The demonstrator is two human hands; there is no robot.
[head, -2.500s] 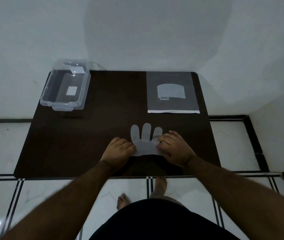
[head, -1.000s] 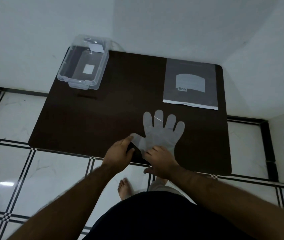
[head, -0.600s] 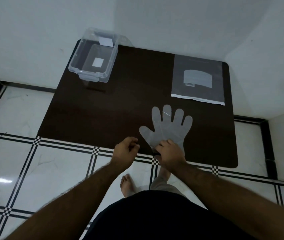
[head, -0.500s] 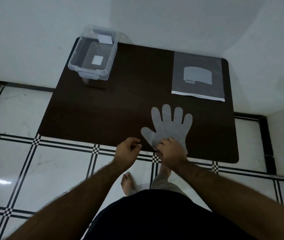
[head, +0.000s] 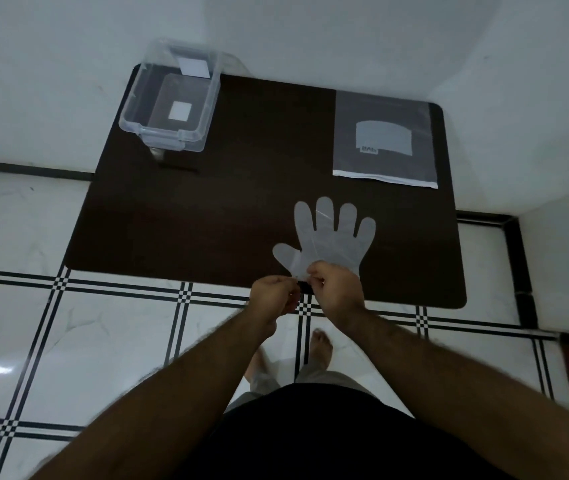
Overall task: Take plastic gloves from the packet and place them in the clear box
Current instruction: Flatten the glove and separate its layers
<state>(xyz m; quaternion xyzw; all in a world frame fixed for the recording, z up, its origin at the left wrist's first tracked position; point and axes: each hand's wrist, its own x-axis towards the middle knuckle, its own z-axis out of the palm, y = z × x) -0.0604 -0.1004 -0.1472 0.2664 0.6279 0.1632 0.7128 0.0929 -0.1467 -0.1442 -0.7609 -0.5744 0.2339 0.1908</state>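
Packet [head: 384, 138] lies flat at the table's [head: 206, 220] far right; grey label panel with small dark lettering, not legible. Clear box [head: 172, 98] at far left corner, white stickers on its floor and far wall, writing unreadable. Glove [head: 331, 237]: thin, translucent, whitish, five fingers spread toward the packet, lying near the table's near edge. Both hands pinch its cuff: left hand [head: 272, 297] and right hand [head: 336, 292], fingertips closed on the film. Half a second ago the left hand was off the glove, loosely curled beside it; only the right touched it.
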